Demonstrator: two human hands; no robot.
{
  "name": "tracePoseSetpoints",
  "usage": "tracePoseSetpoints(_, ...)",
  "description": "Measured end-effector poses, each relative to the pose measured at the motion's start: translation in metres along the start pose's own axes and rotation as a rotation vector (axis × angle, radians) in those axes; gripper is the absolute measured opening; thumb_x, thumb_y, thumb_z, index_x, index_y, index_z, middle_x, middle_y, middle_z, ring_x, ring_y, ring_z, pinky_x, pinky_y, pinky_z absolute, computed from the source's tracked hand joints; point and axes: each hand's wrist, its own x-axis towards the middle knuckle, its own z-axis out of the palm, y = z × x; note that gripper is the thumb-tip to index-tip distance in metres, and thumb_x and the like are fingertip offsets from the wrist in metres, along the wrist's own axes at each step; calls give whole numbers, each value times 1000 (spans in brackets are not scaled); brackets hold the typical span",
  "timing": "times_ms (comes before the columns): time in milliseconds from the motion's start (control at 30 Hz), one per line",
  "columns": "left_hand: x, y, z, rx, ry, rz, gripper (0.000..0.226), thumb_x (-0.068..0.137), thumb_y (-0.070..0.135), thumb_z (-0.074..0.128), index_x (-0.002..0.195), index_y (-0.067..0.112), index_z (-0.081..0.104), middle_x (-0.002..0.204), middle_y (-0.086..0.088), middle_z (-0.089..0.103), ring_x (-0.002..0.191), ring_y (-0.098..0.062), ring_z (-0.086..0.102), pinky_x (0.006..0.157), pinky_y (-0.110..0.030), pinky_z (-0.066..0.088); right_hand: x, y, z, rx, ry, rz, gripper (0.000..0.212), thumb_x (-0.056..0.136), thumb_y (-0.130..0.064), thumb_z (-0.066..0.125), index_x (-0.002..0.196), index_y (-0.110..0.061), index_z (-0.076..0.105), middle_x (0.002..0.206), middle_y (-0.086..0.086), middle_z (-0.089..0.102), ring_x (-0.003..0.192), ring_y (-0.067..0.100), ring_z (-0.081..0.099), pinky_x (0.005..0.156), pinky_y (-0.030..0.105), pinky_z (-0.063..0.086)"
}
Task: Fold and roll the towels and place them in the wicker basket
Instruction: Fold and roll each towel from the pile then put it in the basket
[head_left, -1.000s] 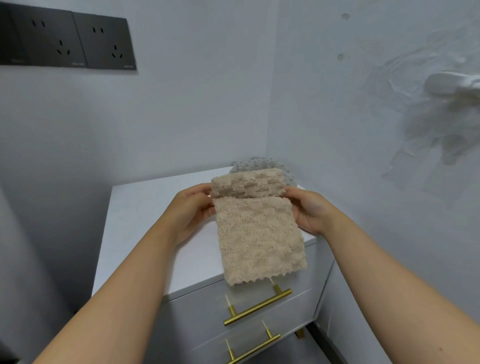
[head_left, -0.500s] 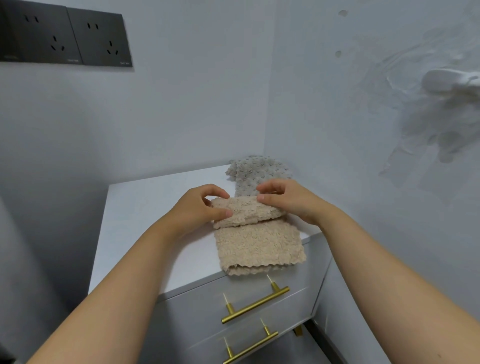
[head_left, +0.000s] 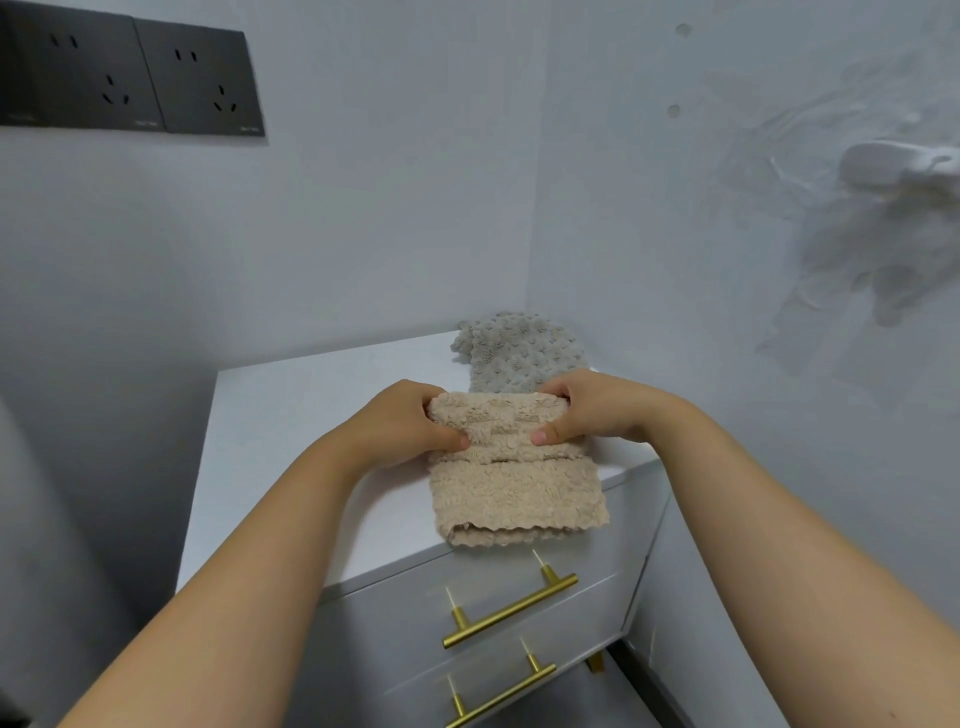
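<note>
1. the step in hand looks like rolling: the beige towel (head_left: 519, 493) lies folded near the front right corner of the cabinet top (head_left: 291, 441), with its loose end at the front edge.
2. the left hand (head_left: 405, 426) and right hand (head_left: 592, 410) each curl round one end of the started roll, thumbs pressing its near side.
3. next, i judge, the roll must turn evenly toward the front edge and be kept tight (plush cloth springs open).
4. a grey towel (head_left: 519, 358) lies in the back right corner; no basket shows.
</note>
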Motion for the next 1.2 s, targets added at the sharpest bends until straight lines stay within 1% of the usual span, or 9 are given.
tracePoseSetpoints(167,3,-5,2,29,228,26,9,78,17,73,82,10,68,82,-4,70,79,-23,65,76,-37,55,8,-3,14,-52,211,-22,38,78,-27,78,110,-13,64,105,-3,65,98,17,60,84,28,46)
tracePoseSetpoints(267,4,-9,4,84,341,52,11,78,19,72,79,8,67,78,-5,68,78,-25,64,77,-45,54,13,-6,22,-88,383,-79,30,78,-29,77,98,-13,61,96,-4,60,89,16,55,73,29,41)
tracePoseSetpoints(467,3,-10,9,124,477,170,20,74,7,68,77,20,53,72,4,60,70,-20,51,62,-32,41,12,-13,31,-133,564,-148,21,80,-16,71,87,-18,51,83,-3,58,73,20,56,62,36,46)
tracePoseSetpoints(600,3,-17,5,136,305,212,31,74,-9,53,82,21,55,94,3,62,90,-20,54,79,-32,43,10,-9,22,-158,430,-151,26,76,-9,71,85,-20,50,89,-3,55,76,18,51,63,33,43)
tracePoseSetpoints(700,0,-15,-4,40,197,188,39,73,-11,43,78,25,59,104,6,62,101,-10,53,87,-24,39,4,-6,10,-174,289,-125,32,71,-24,81,83,-23,51,85,-9,50,72,7,45,60,25,35)
tracePoseSetpoints(867,-3,-5,-4,-80,171,132,28,90,18,55,63,14,63,87,5,65,83,-5,57,76,-23,39,-3,-9,2,112,209,-158,33,91,-36,61,72,-9,56,67,-5,62,53,0,50,64,23,40)
tracePoseSetpoints(1000,5,-5,6,69,216,118,40,76,44,74,66,11,55,84,2,61,80,-14,54,74,-27,41,3,-6,2,72,222,-136,25,80,-24,76,72,-8,57,73,14,60,58,11,50,61,25,45)
tracePoseSetpoints(1100,6,-3,5,171,122,77,40,70,43,79,81,18,50,82,6,53,74,-12,46,63,-26,35,6,-1,4,-31,97,-31,33,71,-29,82,91,-19,58,90,-4,57,79,14,55,72,28,45)
tracePoseSetpoints(1200,6,-3,3,262,-42,-36,53,70,51,77,106,23,51,98,7,56,87,-10,52,66,-23,39,9,3,6,-134,-18,97,62,65,-40,85,115,-19,56,116,-2,60,107,19,57,94,34,47)
